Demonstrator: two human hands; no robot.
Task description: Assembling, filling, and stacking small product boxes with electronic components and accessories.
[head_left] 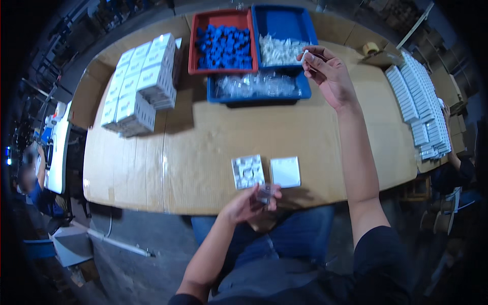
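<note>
A: Head view, looking down. What is the biggest thing here?

B: A wide table (203, 152) covered in brown cardboard, filling the middle of the scene. The person sits at its near edge, in blue trousers.

A: What stands on it?

B: On the far left, a stack of white boxes (140, 84). On the far right, long rows of flat white packs (419, 104) run along the edge. At the far middle sit three trays: a red tray (192, 46) full of blue caps (224, 48), a blue tray (284, 23) holding small white pieces (280, 50), and just nearer, a second blue tray (305, 91) with clear plastic parts (256, 84).

A: And close to the person?

B: Two small squares lie side by side near the near edge: a grey-white moulded insert (248, 171) on the left and a plain white lid (285, 172) on the right.

A: Where are the hands?

B: The right hand (330, 73) is stretched far out, at the near right corner of the far blue tray, pinching a small white piece (304, 55) between thumb and fingertips. The left hand (249, 203) is near the body, at the table's near edge just below the insert, fingers curled around a small clear part (264, 193).

A: Anything else?

B: A roll of tape (370, 48) sits at the far right.
</note>
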